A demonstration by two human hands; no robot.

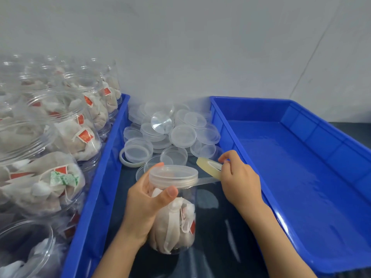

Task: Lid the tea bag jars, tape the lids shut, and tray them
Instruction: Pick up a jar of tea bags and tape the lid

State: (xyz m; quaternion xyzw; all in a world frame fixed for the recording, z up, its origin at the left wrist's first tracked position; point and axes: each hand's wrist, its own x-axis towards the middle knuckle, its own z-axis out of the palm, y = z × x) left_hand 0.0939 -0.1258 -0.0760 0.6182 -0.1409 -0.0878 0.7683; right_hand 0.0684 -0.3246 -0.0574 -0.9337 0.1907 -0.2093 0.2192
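Lidded jar [174, 213] stands on dark tabletop [220, 237] between two blue trays. Left hand [146, 203] wraps its neck, thumb pressed under the lid [173, 175]. Right hand [239, 177] pinches the tape roll [208, 167], strip stretched onto the lid rim. Jar likely light, thin, slippery plastic; hold it at the neck. Red tags inside, print unreadable.

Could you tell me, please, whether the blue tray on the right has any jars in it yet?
Empty: the right tray shows only bare blue floor. The jar being taped is outside it.
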